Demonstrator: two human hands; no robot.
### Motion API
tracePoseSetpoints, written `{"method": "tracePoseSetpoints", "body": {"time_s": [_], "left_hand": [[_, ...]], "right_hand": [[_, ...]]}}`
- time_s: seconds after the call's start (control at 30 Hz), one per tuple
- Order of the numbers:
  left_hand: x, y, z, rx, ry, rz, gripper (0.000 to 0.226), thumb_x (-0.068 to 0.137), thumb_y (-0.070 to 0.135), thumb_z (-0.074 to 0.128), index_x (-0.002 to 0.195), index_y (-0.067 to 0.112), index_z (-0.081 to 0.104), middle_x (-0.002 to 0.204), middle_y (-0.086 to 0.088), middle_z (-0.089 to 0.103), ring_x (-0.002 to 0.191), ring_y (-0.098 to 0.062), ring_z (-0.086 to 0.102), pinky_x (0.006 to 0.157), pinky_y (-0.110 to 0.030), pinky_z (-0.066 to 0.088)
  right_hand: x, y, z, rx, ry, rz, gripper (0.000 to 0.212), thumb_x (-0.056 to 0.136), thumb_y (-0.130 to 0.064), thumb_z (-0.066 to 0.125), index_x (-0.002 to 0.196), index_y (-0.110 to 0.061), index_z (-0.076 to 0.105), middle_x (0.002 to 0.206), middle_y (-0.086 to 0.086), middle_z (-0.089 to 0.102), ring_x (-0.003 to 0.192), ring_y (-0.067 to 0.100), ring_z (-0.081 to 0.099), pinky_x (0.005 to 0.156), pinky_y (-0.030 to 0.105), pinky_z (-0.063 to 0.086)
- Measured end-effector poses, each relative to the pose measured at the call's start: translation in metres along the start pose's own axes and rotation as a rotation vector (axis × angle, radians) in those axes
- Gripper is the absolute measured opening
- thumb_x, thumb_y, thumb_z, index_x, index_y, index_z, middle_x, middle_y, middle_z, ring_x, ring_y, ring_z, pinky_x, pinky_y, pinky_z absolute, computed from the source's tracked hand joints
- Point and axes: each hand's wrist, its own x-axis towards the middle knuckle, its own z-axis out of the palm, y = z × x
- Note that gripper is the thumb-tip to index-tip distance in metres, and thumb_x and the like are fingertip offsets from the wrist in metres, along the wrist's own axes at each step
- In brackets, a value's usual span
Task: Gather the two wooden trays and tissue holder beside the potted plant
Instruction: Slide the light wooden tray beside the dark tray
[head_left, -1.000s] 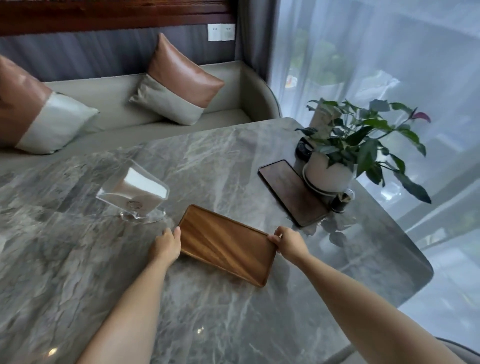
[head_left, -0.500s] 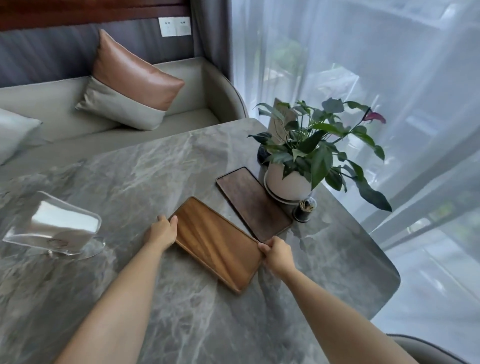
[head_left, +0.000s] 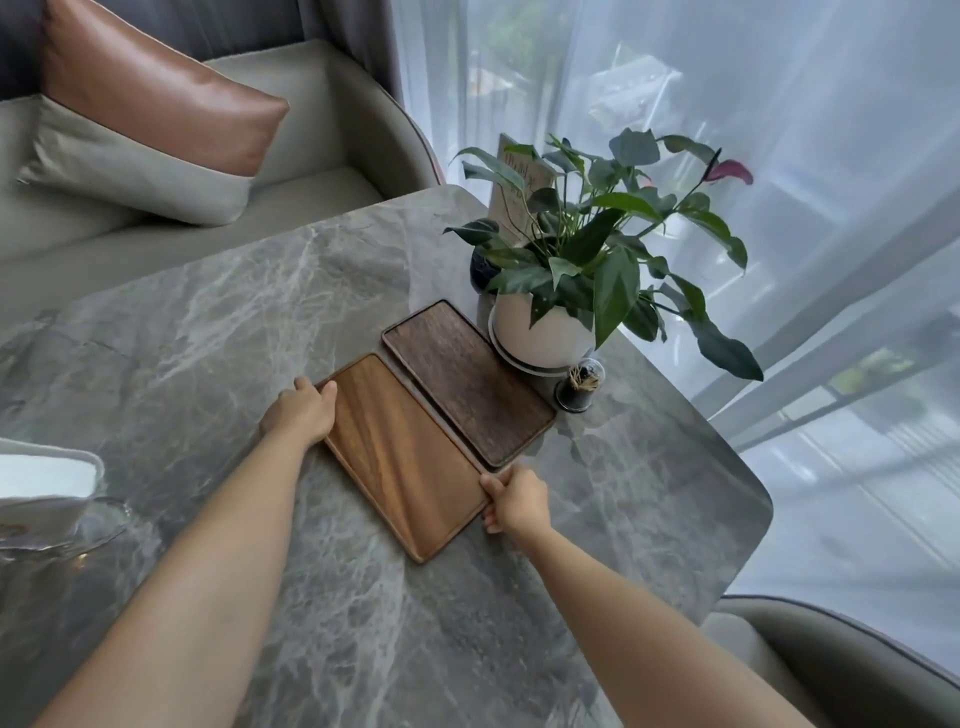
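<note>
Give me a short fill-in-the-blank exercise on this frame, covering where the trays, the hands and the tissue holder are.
1. Both hands hold the ____ of the two wooden trays, the left hand at its far corner and the right hand at its near end.
2. The dark tray lies between the light tray and the ____.
3. The tissue holder stands at the ____ edge of the picture, apart from the trays.

Missing words: lighter; potted plant; left
</note>
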Motion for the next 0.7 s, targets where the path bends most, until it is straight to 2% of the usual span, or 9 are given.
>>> {"method": "tracePoseSetpoints", "body": {"time_s": [0.23, 0.33, 0.43, 0.57, 0.7], "left_hand": [[0.008, 0.006, -0.004, 0.010, 0.009, 0.033, 0.057, 0.100, 0.040, 0.022, 0.139, -0.001, 0.030, 0.142, -0.027, 0.040, 0.130, -0.041, 0.040, 0.106, -0.046, 0.035], [0.011, 0.005, -0.004, 0.017, 0.007, 0.038, 0.057, 0.100, 0.040, 0.022, 0.139, -0.001, 0.030, 0.142, -0.027, 0.040, 0.130, -0.041, 0.041, 0.105, -0.046, 0.035], [0.015, 0.004, -0.003, 0.013, 0.006, 0.051, 0.057, 0.100, 0.040, 0.022, 0.139, -0.001, 0.030, 0.142, -0.027, 0.040, 0.129, -0.042, 0.041, 0.105, -0.047, 0.036], [0.020, 0.004, -0.003, 0.019, 0.013, 0.073, 0.057, 0.100, 0.041, 0.023, 0.138, -0.001, 0.031, 0.140, -0.028, 0.041, 0.128, -0.043, 0.042, 0.104, -0.049, 0.036], [0.022, 0.005, -0.003, 0.047, 0.021, 0.088, 0.058, 0.100, 0.041, 0.023, 0.140, 0.000, 0.029, 0.140, -0.028, 0.041, 0.128, -0.043, 0.042, 0.104, -0.049, 0.036]], "right_hand": [[0.003, -0.003, 0.008, 0.008, 0.044, 0.036, 0.022, 0.092, -0.019, 0.054, 0.077, -0.004, 0.048, 0.044, 0.008, 0.053, 0.027, 0.009, 0.049, 0.039, 0.025, 0.050], [0.004, -0.006, 0.009, 0.016, 0.058, 0.052, 0.031, 0.092, -0.018, 0.054, 0.066, -0.004, 0.048, 0.040, 0.005, 0.052, 0.023, 0.006, 0.047, 0.037, 0.021, 0.048], [0.005, -0.010, 0.008, 0.022, 0.067, 0.069, 0.043, 0.092, -0.018, 0.054, 0.051, -0.007, 0.047, 0.043, 0.009, 0.052, 0.022, 0.006, 0.046, 0.037, 0.019, 0.048], [0.010, -0.013, 0.009, 0.031, 0.079, 0.085, 0.048, 0.091, -0.019, 0.056, 0.045, -0.006, 0.049, 0.041, 0.009, 0.052, 0.022, 0.006, 0.047, 0.042, 0.020, 0.050], [0.013, -0.015, 0.009, 0.093, 0.089, 0.123, 0.047, 0.091, -0.017, 0.057, 0.046, -0.003, 0.051, 0.025, 0.000, 0.047, 0.020, 0.008, 0.046, 0.038, 0.020, 0.049]]}}
